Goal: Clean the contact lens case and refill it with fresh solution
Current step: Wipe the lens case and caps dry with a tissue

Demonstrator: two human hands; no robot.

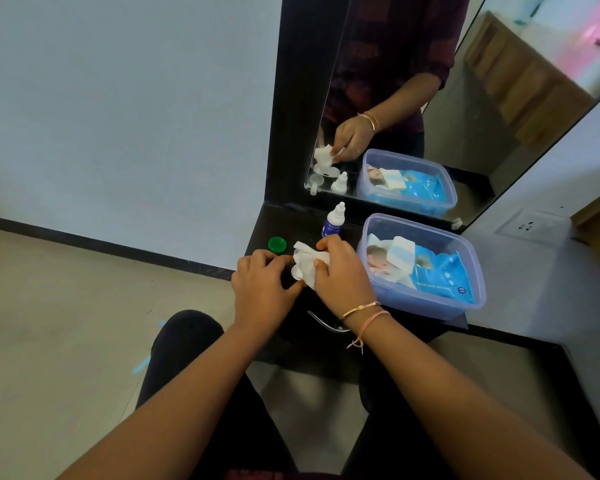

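Note:
On the black shelf (pixel 291 220) my right hand (pixel 340 275) pinches a crumpled white wipe (pixel 305 259) and presses it onto the lens case (pixel 296 272), of which only a pale edge shows beneath the wipe. My left hand (pixel 260 285) steadies that case from the left, fingers curled around it. A green lens-case cap (pixel 277 244) lies loose on the shelf just beyond my left hand. The small white solution bottle (pixel 334 221) with a blue label stands upright behind the wipe.
A clear plastic tub (pixel 471 271) with a blue pack of wipes stands at the right of the shelf. A mirror (pixel 413 116) rises behind it and reflects the hands. A metal handle (pixel 321 322) curves below the shelf front. Floor lies to the left.

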